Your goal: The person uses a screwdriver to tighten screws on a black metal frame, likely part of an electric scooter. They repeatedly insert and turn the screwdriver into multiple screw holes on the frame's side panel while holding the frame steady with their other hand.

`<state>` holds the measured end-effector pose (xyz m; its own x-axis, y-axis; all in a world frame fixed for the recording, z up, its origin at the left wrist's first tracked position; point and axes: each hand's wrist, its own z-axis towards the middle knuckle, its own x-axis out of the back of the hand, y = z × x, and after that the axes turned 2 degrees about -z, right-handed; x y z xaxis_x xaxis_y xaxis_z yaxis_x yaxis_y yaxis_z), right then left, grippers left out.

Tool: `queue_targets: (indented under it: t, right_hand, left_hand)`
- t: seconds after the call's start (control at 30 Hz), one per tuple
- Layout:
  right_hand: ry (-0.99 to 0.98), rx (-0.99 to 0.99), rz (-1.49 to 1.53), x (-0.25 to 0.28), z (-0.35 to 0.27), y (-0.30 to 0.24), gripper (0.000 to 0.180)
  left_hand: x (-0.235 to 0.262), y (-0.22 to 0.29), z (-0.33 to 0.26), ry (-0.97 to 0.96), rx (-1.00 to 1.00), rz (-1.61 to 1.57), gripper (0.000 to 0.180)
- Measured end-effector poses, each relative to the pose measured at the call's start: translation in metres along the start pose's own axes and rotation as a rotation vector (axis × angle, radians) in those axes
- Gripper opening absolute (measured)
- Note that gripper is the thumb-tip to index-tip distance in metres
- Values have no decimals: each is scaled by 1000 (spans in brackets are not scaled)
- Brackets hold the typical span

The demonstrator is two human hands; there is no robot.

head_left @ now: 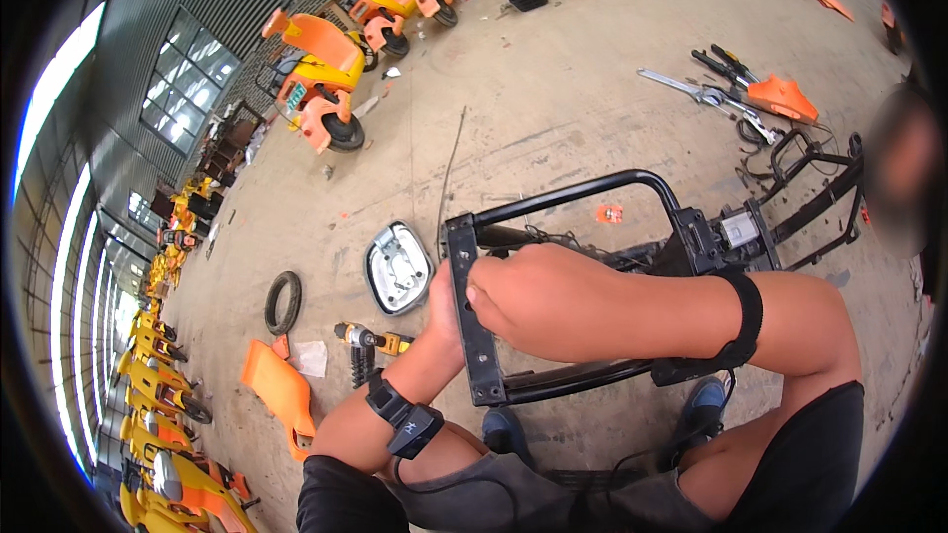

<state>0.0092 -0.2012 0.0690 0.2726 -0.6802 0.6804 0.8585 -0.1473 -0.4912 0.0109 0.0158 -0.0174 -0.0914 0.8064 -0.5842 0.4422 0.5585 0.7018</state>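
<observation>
A black metal scooter frame (592, 192) lies on the concrete floor in front of me, its flat bracket plate (472, 336) toward me. My right hand (538, 291) crosses over from the right and rests on the plate's upper part, fingers curled against it. My left hand (442, 311) is mostly hidden behind the plate and the right hand, and seems to hold the plate's left edge. Both wrists wear black bands. Whether either hand holds a small tool is hidden.
A silver round cover (397, 266), a black tyre (282, 302), a power drill (370, 339) and an orange panel (281, 390) lie left of me. Pliers and wrenches (716, 89) lie far right. Orange-yellow scooters (326, 89) line the left wall. A person stands at the right edge.
</observation>
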Motion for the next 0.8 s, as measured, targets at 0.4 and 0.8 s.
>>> queue_targets:
  t: [0.4, 0.8]
  right_hand:
    - [-246, 37, -169, 1, -9, -14, 33]
    - [-652, -149, -94, 14, -20, -16, 46]
  left_hand:
    - [-13, 3, -3, 81, 4, -40, 46]
    - [-13, -2, 1, 134, 9, -56, 46]
